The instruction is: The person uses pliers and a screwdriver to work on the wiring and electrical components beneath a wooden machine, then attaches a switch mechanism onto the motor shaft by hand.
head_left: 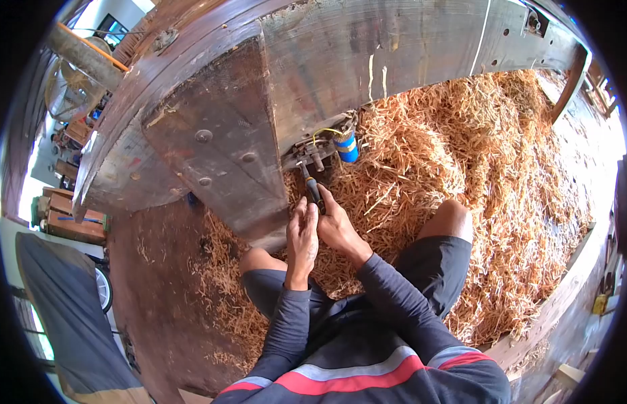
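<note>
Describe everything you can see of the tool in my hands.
The hand tool has a dark, slim handle with a small yellowish accent near its front, and a thin, metallic-looking shaft with a pale end. It slants away from you, the shaft pointing at the metal-looking fittings ahead. Your left hand and right hand meet around the handle's near part, partly hiding it. Whether its end touches the fittings is unclear.
</note>
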Motion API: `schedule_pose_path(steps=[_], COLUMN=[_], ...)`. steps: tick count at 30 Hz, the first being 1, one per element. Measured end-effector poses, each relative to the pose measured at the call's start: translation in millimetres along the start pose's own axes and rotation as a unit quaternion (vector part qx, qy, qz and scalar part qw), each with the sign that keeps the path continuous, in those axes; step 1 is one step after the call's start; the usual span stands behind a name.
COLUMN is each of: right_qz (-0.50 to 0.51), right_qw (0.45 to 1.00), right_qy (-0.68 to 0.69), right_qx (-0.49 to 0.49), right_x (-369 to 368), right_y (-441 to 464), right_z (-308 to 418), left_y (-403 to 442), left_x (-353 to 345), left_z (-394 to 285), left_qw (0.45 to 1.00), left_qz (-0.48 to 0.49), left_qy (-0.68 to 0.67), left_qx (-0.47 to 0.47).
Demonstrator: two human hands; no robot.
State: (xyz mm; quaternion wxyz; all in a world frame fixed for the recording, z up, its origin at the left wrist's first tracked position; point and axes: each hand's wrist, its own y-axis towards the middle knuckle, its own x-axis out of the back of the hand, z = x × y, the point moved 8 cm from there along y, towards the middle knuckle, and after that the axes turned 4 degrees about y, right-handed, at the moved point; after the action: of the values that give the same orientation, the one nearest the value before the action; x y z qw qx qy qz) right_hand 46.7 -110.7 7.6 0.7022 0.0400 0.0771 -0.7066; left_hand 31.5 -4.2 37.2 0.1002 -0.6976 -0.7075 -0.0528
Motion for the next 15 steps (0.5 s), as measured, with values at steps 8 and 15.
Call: schedule_pose_path(steps=[8, 15], right_qz=[-0.038, -0.044], right_qw=[0.984, 0.998], right_qy=[-0.16, -0.034], right_qx=[0.075, -0.014], right_x=[-2, -6], right_y=[4, 8], right_z=[20, 4], left_y=[4, -3], left_x=[11, 17], left_z=[9, 9], left_qw=[0.999, 0.998], left_qz=[-0.006, 0.003], left_qy=[-0.027, -0.046], left_qx=[0.022, 0.044])
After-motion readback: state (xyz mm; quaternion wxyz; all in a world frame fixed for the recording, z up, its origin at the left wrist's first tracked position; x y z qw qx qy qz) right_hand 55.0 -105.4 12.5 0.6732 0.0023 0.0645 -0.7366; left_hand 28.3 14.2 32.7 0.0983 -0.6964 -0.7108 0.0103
